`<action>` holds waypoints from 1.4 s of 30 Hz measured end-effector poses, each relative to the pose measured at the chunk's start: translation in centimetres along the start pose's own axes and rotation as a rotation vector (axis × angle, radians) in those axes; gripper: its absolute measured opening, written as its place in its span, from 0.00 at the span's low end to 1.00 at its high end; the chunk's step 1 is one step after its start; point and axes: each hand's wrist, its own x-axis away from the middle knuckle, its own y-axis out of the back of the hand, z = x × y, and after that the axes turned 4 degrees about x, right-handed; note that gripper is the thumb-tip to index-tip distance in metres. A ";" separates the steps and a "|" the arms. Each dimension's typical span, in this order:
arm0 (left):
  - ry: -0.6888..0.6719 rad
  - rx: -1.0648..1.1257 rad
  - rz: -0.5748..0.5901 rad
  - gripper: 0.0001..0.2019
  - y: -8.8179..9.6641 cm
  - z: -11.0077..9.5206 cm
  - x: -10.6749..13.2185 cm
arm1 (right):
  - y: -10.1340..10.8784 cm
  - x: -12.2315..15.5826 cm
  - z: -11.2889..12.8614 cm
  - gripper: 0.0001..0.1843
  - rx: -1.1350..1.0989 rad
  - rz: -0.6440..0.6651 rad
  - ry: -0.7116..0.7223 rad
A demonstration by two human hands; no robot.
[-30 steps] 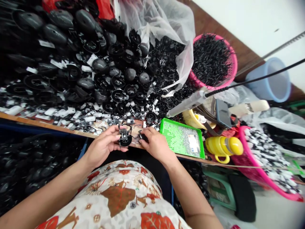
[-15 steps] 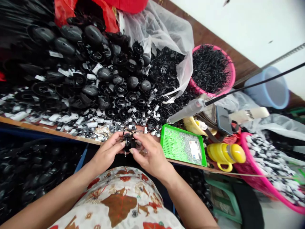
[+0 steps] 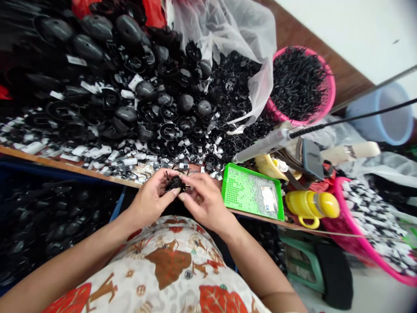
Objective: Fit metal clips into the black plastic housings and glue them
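Observation:
Just off the bench edge, my left hand (image 3: 152, 194) is closed around a small black plastic part (image 3: 175, 184) with thin prongs sticking out. From the other side my right hand (image 3: 205, 198) pinches the same part with thumb and forefinger; its exact shape is partly covered by the fingers. Beyond the hands lie small white and black clips (image 3: 130, 161) in a loose band along the bench edge. Behind those rises a heap of black rounded housings (image 3: 146, 90).
A green tray (image 3: 227, 191) of small clear pieces sits right of my hands. An electric screwdriver (image 3: 260, 147) hangs above it. A yellow bottle (image 3: 302, 204), a phone (image 3: 312, 159) and pink baskets (image 3: 332, 87) stand farther right. Black parts (image 3: 65, 221) fill a container below left.
Both hands still hold the black part, which has been turned, and my left fingers wrap further round it. The view has shifted slightly, moving the bench items right and up.

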 end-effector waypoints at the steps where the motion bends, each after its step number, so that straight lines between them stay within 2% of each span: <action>1: -0.018 0.002 0.022 0.19 -0.1 -0.1 0.0 | 0.1 -0.1 -0.1 0.19 -0.043 -0.066 -0.038; 4: -0.059 -0.015 0.071 0.23 -0.3 -0.2 -0.1 | 0.2 -0.4 -0.4 0.10 -0.083 -0.161 -0.139; 8: -0.059 -0.011 0.060 0.24 -0.2 0.0 -0.2 | 0.1 0.0 -0.6 0.05 -0.097 -0.161 -0.104; 11: -0.048 -0.017 0.068 0.24 0.2 0.0 -0.1 | 0.1 0.4 -0.5 0.06 -0.106 -0.173 -0.058; 15: -0.086 -0.104 0.079 0.27 0.6 -0.2 0.3 | 0.4 0.2 -0.2 0.18 -0.063 -0.113 0.033; 19: -0.159 -0.231 0.124 0.25 0.7 -0.9 0.6 | 0.4 -0.1 0.2 0.09 -0.022 -0.110 0.167; 23: -0.164 -0.291 0.164 0.25 0.9 -1.5 0.3 | 0.2 -0.1 -0.2 0.08 -0.044 -0.035 0.105; 25: -0.121 -0.303 0.173 0.27 0.8 -1.5 -0.1 | 0.4 -0.3 -0.8 0.09 -0.058 -0.020 0.068; 28: 0.066 -0.194 0.170 0.24 0.7 -1.3 -0.6 | 1.3 -1.0 -1.5 0.14 0.035 0.029 0.113; 33: 0.475 0.115 0.339 0.17 0.5 -1.8 -0.7 | 3.3 -1.6 -0.5 0.13 0.308 0.401 0.299; 36: 0.618 0.216 0.371 0.14 0.5 -2.3 -0.6 | 4.2 -1.1 0.9 0.12 0.399 0.512 0.321; 39: 0.653 0.163 0.386 0.14 0.2 -2.4 -0.6 | 4.4 -0.5 1.6 0.10 0.479 0.524 0.306; 40: 0.610 0.100 0.379 0.13 0.0 -2.2 -0.5 | 4.2 -0.3 1.6 0.09 0.489 0.518 0.279; 42: 0.383 -0.109 0.316 0.12 -0.6 -1.7 -0.4 | 3.4 -0.3 1.2 0.07 0.416 0.480 0.156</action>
